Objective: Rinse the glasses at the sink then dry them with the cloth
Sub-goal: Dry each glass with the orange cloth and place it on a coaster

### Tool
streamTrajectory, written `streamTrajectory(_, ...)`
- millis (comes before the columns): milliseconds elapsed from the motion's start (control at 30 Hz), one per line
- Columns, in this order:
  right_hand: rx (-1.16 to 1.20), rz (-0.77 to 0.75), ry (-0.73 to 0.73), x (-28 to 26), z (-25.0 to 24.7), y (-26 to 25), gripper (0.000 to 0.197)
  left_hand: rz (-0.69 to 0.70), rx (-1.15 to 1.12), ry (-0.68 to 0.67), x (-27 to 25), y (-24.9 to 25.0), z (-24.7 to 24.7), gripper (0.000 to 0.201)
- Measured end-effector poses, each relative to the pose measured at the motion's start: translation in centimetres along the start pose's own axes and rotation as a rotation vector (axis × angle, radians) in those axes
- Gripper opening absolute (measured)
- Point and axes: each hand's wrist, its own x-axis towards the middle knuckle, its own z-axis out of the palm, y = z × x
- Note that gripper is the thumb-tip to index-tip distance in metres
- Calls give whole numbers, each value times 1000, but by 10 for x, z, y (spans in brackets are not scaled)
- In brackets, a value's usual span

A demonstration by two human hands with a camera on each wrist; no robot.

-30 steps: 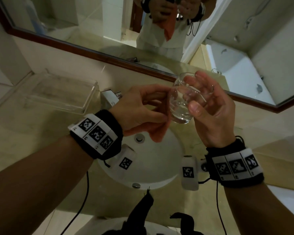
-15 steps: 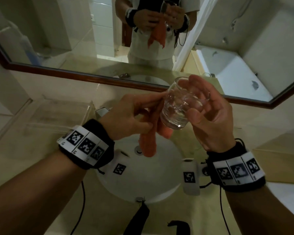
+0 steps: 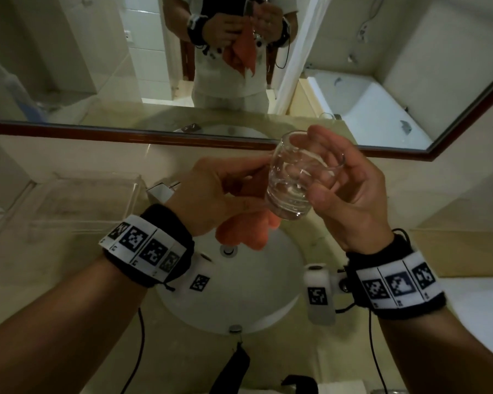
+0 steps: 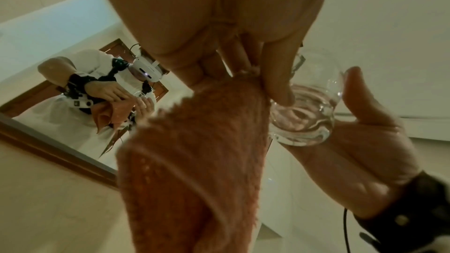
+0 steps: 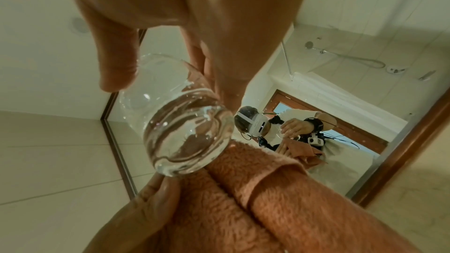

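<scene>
A clear round tumbler (image 3: 293, 183) is held tilted above the white sink (image 3: 268, 294), its mouth toward the mirror. My right hand (image 3: 350, 191) grips the glass, thumb on its near side and fingers round the far side. My left hand (image 3: 225, 191) pinches an orange cloth (image 3: 242, 231) against the glass's left side; the cloth hangs down below the hand. In the left wrist view the cloth (image 4: 194, 161) fills the middle and the glass (image 4: 309, 107) sits to its right. In the right wrist view, water drops show on the glass (image 5: 180, 130) above the cloth (image 5: 268, 199).
A chrome tap (image 3: 162, 190) stands behind the sink on the beige marble counter (image 3: 40, 280). A clear plastic tray (image 3: 86, 200) sits at the left. A wood-framed mirror (image 3: 353, 95) lines the wall. Another glass (image 3: 326, 116) stands at the back right.
Both hands rose slightly with the glass. The cloth hangs lower and more bunched under my left hand than before. The camera tilted up, showing more mirror.
</scene>
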Motion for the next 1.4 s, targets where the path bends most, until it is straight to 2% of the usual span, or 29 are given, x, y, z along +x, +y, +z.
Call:
streamTrajectory(167, -95, -35, 29, -6, 0, -5, 90, -58, -95, -53, 0, 8, -1, 66)
streamTrajectory(300, -177, -35, 17, -10, 2, -2, 89, -215, -408, -91, 1, 16, -5, 58)
streamTrajectory(433, -245, -49, 35, -12, 2, 7, 83, -280, -639, -88, 1, 10, -4, 68)
streamTrajectory(533, -232, -31, 49, -11, 2, 10, 79, -273, -622, -64, 1, 9, -2, 69)
streamTrajectory(667, -134, -21, 68, -9, 14, 9, 84, -229, -597, -15, -1, 8, 3, 56)
streamTrajectory(767, -85, -25, 93, -6, 23, 8, 89, -204, -484, 65, -1, 9, 10, 74)
streamTrajectory(867, -50, -15, 94, -5, 20, 13, 76, -199, -407, 110, 0, 9, 15, 82)
streamTrajectory(933, -40, -5, 84, -5, 16, 15, 71, -201, -405, 132, 1, 10, 15, 74)
streamTrajectory(1000, -59, 0, 102, -4, 15, 13, 76, -210, -398, 128, 3, 13, 15, 65)
streamTrajectory(1100, -103, 5, 98, -5, 16, 8, 86, -243, -454, 55, 6, 17, 9, 36)
streamTrajectory(1200, -121, 4, 78, -8, 15, 6, 88, -328, -612, 2, 5, 16, 1, 57)
streamTrajectory(1267, -118, -8, 70, -9, 13, 5, 88, -327, -617, -25, 4, 14, 1, 71)
streamTrajectory(1333, -121, -19, 74, -9, 11, 3, 89, -306, -587, -43, 5, 12, 4, 72)
streamTrajectory(1400, -130, -24, 72, -10, 9, 2, 88, -284, -549, -22, 5, 12, 9, 64)
